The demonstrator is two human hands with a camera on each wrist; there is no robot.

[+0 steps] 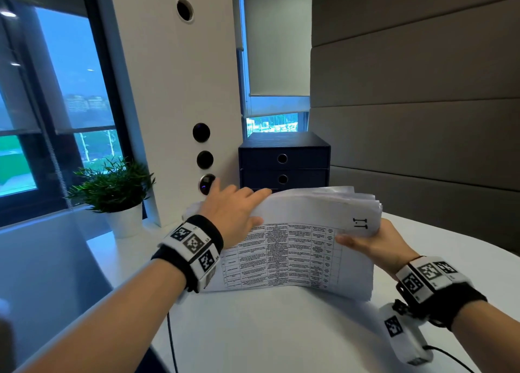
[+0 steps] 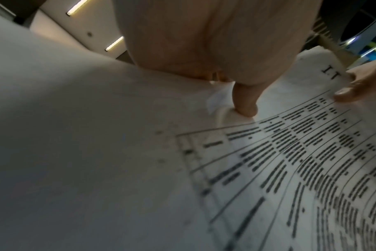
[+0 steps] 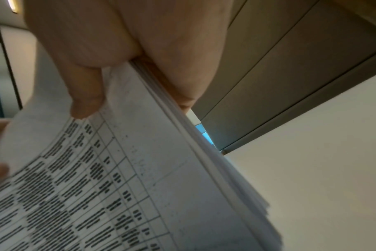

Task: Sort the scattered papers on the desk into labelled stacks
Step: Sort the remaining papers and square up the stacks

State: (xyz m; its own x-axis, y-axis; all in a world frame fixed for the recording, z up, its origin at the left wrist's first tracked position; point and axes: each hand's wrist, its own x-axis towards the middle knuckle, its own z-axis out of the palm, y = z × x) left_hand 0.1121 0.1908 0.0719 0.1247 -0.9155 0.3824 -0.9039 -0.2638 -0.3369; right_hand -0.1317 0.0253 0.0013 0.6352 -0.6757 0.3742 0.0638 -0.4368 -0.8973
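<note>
The stack of papers [image 1: 298, 257] rests on the counter [image 1: 253, 330], between the left hand [image 1: 233, 212] and the right hand [image 1: 374, 243]. Behind the fingers [image 1: 259, 194] stands a drawer box [image 1: 284, 158]; left of them, a potted plant [image 1: 118, 192] beside the pillar [image 1: 180, 91].

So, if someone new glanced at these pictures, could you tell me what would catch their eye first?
Probably the thick stack of papers in the middle of the white desk, its upper sheets lifted to show a printed table. The left hand holds those sheets up while the right hand grips the stack's right edge. Behind stand a dark drawer box and, to the left, a potted plant.
</note>
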